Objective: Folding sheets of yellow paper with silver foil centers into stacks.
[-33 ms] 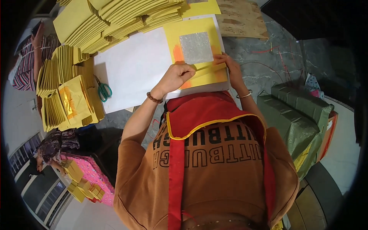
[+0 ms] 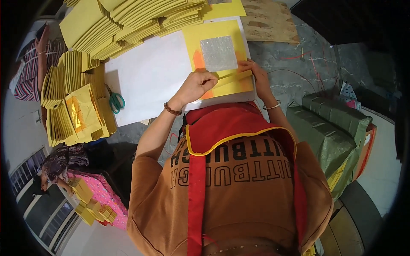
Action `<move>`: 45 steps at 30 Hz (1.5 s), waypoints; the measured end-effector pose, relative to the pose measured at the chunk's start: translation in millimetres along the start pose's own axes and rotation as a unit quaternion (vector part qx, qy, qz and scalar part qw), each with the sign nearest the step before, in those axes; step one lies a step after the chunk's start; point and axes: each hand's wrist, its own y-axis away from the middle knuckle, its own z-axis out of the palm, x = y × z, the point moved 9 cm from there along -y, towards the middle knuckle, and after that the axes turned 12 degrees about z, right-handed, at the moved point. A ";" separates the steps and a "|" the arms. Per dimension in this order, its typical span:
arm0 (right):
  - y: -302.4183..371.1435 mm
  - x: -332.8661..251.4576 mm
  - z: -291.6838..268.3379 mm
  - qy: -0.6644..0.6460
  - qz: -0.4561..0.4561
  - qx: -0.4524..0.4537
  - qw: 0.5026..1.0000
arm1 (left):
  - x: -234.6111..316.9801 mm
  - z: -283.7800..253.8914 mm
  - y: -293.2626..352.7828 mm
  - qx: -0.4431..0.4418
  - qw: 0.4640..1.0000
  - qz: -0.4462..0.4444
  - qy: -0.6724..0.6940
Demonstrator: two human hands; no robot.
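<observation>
Both hands — left hand (image 2: 197, 85) fisted, right hand (image 2: 256, 74) flat — press the yellow sheet's (image 2: 213, 36) folded edge below its silver square (image 2: 218, 53).

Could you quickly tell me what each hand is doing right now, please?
Left hand: closed, pressing the fold of the yellow paper sheet.
Right hand: fingers flat on the same fold.

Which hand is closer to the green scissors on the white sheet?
Left. The left hand is right of the green scissors, apart from them. The right hand is farther right, on the yellow paper.
</observation>
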 end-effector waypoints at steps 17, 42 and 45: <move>-4.5 20.1 4.8 -0.099 0.077 -0.018 0.992 | 41.9 -28.0 15.3 0.037 0.952 0.219 -0.210; -21.5 -16.1 1.8 0.020 0.081 0.060 0.995 | -39.8 -44.7 10.7 0.236 0.968 -0.082 -0.023; -19.7 -27.4 0.0 0.075 0.122 0.085 0.986 | -45.5 -47.8 7.9 0.254 0.964 -0.073 -0.012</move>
